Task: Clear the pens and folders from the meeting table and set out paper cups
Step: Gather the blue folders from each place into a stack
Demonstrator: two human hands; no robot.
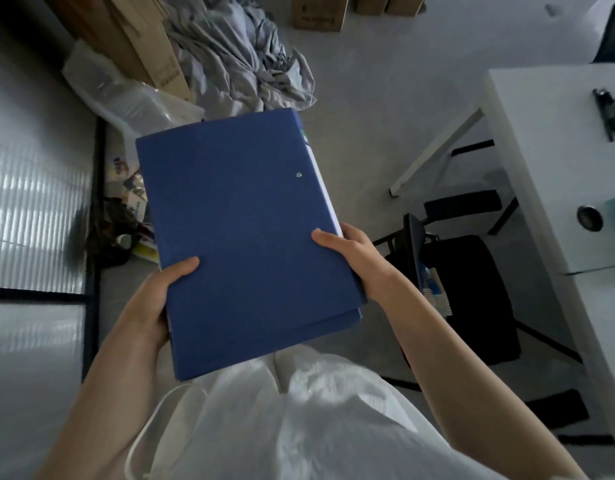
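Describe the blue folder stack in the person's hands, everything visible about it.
The blue folder stack looks like at least two matte blue folders, judging by the layered edges at its near right corner. A small metal stud sits near the top cover's right edge, and white paper shows along the right side. It is shut, held roughly flat and turned slightly, above the floor and left of the white table. The left hand and right hand grip its near corners, thumbs on top.

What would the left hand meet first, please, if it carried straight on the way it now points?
Likely the clear plastic bag on the floor, beyond the blue folders' far left corner. The left hand points up-left along their edge; depth is unclear, so the clutter below might come first.
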